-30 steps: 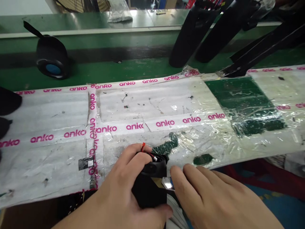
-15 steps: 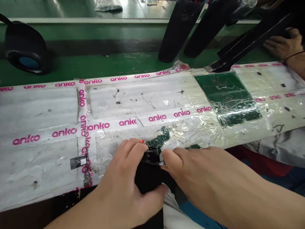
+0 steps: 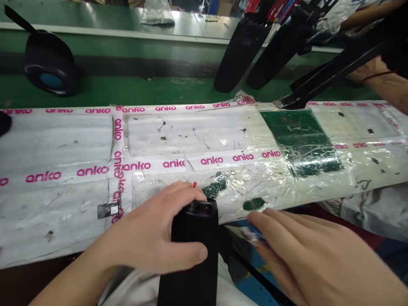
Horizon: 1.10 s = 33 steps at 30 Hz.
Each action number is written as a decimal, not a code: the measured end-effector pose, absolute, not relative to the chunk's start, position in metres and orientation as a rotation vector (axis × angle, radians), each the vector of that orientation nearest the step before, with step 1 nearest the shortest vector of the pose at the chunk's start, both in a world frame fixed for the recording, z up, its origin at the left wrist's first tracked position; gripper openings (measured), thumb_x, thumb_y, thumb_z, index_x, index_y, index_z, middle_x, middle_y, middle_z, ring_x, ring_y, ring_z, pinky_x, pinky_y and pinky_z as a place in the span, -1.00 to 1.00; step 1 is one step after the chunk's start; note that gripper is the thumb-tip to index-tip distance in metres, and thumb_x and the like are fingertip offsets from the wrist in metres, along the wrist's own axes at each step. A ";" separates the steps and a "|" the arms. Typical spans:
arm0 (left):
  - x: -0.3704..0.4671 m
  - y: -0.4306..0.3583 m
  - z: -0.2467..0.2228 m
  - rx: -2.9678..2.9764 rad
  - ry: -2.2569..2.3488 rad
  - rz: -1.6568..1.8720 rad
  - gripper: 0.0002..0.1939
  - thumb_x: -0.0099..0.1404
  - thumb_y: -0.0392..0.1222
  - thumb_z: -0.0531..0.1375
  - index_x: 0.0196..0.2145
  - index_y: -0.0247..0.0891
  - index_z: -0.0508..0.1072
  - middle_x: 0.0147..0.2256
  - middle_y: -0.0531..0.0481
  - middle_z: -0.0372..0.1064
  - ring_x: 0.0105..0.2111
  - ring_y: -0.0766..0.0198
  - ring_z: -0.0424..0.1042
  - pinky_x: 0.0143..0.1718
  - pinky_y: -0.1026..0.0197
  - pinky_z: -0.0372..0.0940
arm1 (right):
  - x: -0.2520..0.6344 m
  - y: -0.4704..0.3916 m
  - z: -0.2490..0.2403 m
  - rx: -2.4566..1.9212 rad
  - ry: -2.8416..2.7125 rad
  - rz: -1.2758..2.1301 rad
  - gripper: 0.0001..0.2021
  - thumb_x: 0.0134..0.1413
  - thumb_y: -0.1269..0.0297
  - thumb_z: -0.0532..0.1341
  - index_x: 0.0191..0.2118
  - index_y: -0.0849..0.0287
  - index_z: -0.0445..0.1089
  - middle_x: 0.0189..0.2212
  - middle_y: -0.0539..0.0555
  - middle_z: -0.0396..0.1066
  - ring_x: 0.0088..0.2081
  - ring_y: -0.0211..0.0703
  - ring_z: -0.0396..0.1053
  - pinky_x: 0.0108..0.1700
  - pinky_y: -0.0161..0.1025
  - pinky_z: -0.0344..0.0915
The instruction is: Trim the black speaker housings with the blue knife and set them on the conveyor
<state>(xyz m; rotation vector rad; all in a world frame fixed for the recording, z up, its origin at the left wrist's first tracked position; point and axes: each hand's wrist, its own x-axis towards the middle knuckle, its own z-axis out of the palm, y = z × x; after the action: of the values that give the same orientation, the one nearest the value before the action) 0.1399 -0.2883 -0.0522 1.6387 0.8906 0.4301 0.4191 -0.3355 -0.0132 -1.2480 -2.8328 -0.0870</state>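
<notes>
My left hand (image 3: 159, 233) is wrapped round a long black speaker body (image 3: 194, 225), its thumb across the near face and its fingers at the top end. A dark recessed panel shows at that end. The speaker stands over my lap at the table's near edge. To the right of it, apart from it, my right hand (image 3: 306, 250) is closed on a small blue-and-silver tool (image 3: 251, 233), blurred and mostly hidden by the fingers. A black strap (image 3: 259, 276) runs down below that hand. A tiny red piece (image 3: 194, 184) shows at my left fingertips.
White sheeting with pink "anko" tape (image 3: 178, 140) covers the work surface. Behind it, a black speaker with a blue end (image 3: 51, 63) lies left on the green belt (image 3: 127, 89); black speaker bodies (image 3: 240, 55) stand right. A co-worker's arm (image 3: 379, 78) reaches in at far right.
My right hand has drawn away from the speaker's top end to the right, carrying the small tool. My left hand keeps its hold, and the speaker's end panel is now uncovered. The view has shifted slightly.
</notes>
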 end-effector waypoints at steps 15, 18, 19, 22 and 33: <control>0.159 -0.282 -0.064 1.461 0.844 0.501 -0.56 -0.04 -0.14 0.64 -0.22 -0.11 0.60 -0.10 0.08 0.50 -0.08 0.10 0.54 -0.05 0.14 0.39 | 0.404 -0.336 -0.043 -1.232 -2.742 -0.013 -0.85 0.39 0.51 0.03 -0.11 0.08 0.21 -0.43 -0.06 0.31 -0.49 -0.08 0.27 -0.39 -0.11 0.08; 0.158 -0.282 -0.068 1.426 0.817 0.505 -0.55 -0.03 -0.10 0.65 -0.23 -0.12 0.59 -0.10 0.08 0.48 -0.06 0.11 0.53 -0.04 0.15 0.38 | 0.404 -0.335 -0.046 -1.227 -2.721 -0.004 -0.85 0.37 0.51 0.03 -0.13 0.08 0.19 -0.44 -0.05 0.29 -0.49 -0.07 0.25 -0.39 -0.10 0.04; 0.157 -0.283 -0.068 1.417 0.813 0.505 -0.55 -0.03 -0.09 0.65 -0.23 -0.12 0.59 -0.09 0.08 0.48 -0.05 0.10 0.52 -0.03 0.15 0.38 | 0.404 -0.335 -0.047 -1.224 -2.721 0.004 -0.85 0.36 0.51 0.04 -0.13 0.08 0.19 -0.43 -0.05 0.29 -0.49 -0.06 0.24 -0.39 -0.10 0.03; 0.157 -0.284 -0.070 1.393 0.810 0.505 -0.53 -0.04 -0.09 0.66 -0.22 -0.11 0.60 -0.08 0.08 0.47 -0.03 0.09 0.50 0.02 0.13 0.36 | 0.405 -0.337 -0.048 -1.222 -2.721 0.039 -0.85 0.35 0.51 0.05 -0.13 0.08 0.19 -0.42 -0.04 0.31 -0.48 -0.05 0.24 -0.39 -0.09 0.02; 0.157 -0.282 -0.069 1.411 0.731 0.531 -0.60 0.05 -0.16 0.63 -0.22 -0.10 0.57 -0.14 0.13 0.48 -0.13 0.22 0.50 -0.09 0.22 0.37 | 0.403 -0.333 -0.052 -1.253 -2.717 -0.053 -0.69 0.05 0.57 0.09 -0.12 0.05 0.16 -0.45 -0.06 0.33 -0.51 -0.03 0.28 -0.40 -0.07 0.04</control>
<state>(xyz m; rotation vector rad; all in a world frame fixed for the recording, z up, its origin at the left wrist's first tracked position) 0.1569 -0.2820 -0.0687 1.4109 0.7310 0.5310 0.4032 -0.3327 -0.0524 -1.2530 -2.7174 -0.0525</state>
